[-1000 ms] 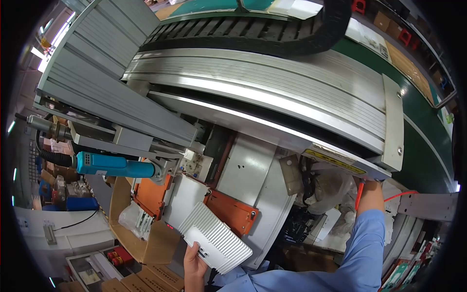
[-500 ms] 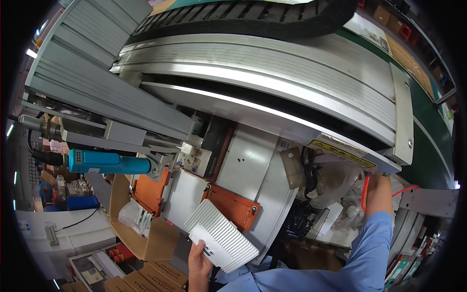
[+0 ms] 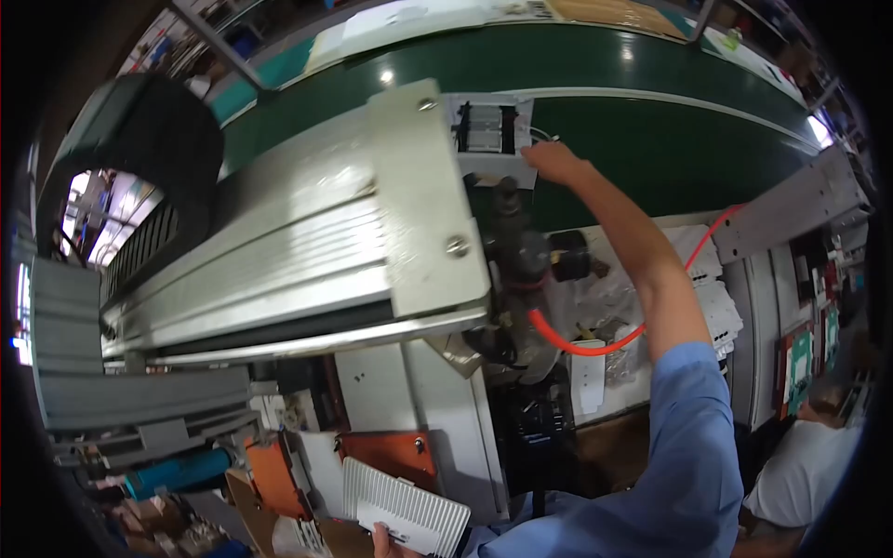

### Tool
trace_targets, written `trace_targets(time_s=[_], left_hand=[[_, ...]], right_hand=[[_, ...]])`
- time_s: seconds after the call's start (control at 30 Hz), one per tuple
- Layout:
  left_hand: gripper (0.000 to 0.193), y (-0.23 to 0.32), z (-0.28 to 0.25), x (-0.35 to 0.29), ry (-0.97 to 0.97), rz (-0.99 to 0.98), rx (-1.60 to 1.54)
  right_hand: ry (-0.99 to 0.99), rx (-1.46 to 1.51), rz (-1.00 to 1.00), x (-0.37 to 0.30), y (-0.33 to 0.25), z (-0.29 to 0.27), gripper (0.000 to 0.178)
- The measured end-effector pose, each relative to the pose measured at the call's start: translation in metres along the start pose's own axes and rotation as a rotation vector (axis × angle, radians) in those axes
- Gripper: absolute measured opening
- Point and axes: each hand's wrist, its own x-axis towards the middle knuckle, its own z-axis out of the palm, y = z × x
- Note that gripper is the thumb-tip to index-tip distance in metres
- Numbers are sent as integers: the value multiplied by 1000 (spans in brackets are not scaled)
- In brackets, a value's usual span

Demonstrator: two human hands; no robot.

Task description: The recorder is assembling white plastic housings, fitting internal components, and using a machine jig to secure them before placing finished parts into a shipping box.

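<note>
My left hand [image 3: 389, 544], at the lower edge, grips a white finned metal housing [image 3: 409, 507] by its near side; only the thumb and a little of the hand show. My right arm stretches far forward over the green conveyor belt. At its end, my right hand [image 3: 556, 164] has its fingers closed at the right edge of a white open casing [image 3: 507, 167] with black and silver parts inside. The casing lies on the belt, just past the end of the metal rail. Its exact finger grip is small and partly hidden.
A thick aluminium rail [image 3: 279, 260] spans the left and middle. A black air regulator [image 3: 521, 246] with a red hose [image 3: 595, 350] sits at its end. Orange fixture plates [image 3: 391, 456] and a teal screwdriver [image 3: 177, 472] are lower left. Another person's white sleeve [image 3: 805, 474] shows lower right.
My right hand has gone from beside the red hose under the rail to the casing on the belt. The view has swung right and forward; my left hand still holds the finned housing.
</note>
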Motion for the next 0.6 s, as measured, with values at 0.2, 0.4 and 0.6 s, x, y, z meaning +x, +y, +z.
trace_targets(time_s=[0.2, 0.4, 0.6], left_hand=[[54, 6, 11, -1, -9, 7, 65], [50, -7, -17, -1, -242, 427, 440], [49, 3, -27, 33, -396, 89, -299]], right_hand=[[19, -85, 4, -34, 15, 2, 21], [-125, -101, 210, -38, 4, -21, 37], [318, 161, 208, -109, -34, -119, 33]])
